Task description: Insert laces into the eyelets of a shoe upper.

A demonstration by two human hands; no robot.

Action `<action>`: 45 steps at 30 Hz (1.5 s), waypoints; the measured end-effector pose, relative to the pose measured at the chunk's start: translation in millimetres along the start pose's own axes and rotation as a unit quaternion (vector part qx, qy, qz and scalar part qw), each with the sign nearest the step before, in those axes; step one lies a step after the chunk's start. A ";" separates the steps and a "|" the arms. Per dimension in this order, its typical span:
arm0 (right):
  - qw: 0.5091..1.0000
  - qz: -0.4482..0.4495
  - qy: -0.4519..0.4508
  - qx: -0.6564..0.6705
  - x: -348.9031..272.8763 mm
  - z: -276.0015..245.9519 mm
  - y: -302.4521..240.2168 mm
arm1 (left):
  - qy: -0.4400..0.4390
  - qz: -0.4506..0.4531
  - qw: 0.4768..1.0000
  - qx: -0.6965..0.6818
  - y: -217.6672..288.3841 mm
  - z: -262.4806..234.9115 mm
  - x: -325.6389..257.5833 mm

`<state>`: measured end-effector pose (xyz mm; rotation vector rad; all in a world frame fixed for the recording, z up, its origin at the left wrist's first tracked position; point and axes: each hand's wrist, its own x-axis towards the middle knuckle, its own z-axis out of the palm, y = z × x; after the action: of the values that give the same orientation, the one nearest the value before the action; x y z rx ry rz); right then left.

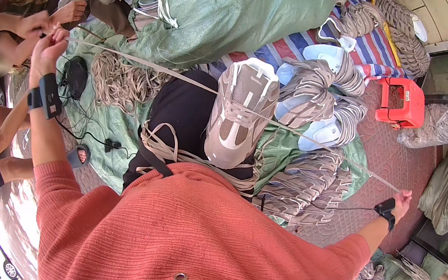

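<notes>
A beige and grey sneaker (236, 115) rests toe-down on my dark lap. A long flat beige shoelace (148, 64) runs through its eyelets and stretches out to both sides. My left hand (47, 50) is raised far to the left, pinching one end of the lace. My right hand (402, 199) is stretched out to the lower right, gripping the other end. Both wrists wear black bands. Loose beige laces (161, 145) lie across my lap under the shoe.
A pile of matching sneakers (323, 106) lies right of the shoe on a green sheet. A big green sack (239, 7) sits behind. A red plastic stool (401, 102) stands right. Other people's arms (13, 24) work at the left; a lace heap (119, 79) lies nearby.
</notes>
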<state>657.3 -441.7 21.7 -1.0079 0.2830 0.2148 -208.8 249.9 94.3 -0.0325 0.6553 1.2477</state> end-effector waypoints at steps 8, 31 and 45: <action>0.882 0.009 -0.321 -0.346 -141.3 198.1 201.2 | -0.009 0.355 0.819 0.451 -119.6 77.0 -65.7; 0.614 -0.031 -0.647 -0.450 -351.2 285.0 300.0 | -0.416 0.035 0.619 0.665 -354.2 24.4 -97.7; 0.574 0.178 -0.665 -0.443 -344.2 292.3 305.8 | -0.311 0.071 0.582 0.748 -317.6 -4.2 -98.0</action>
<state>278.4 -49.8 37.9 -1.4620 -1.1765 1.5298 53.9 55.0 35.0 1.8341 0.8884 0.4031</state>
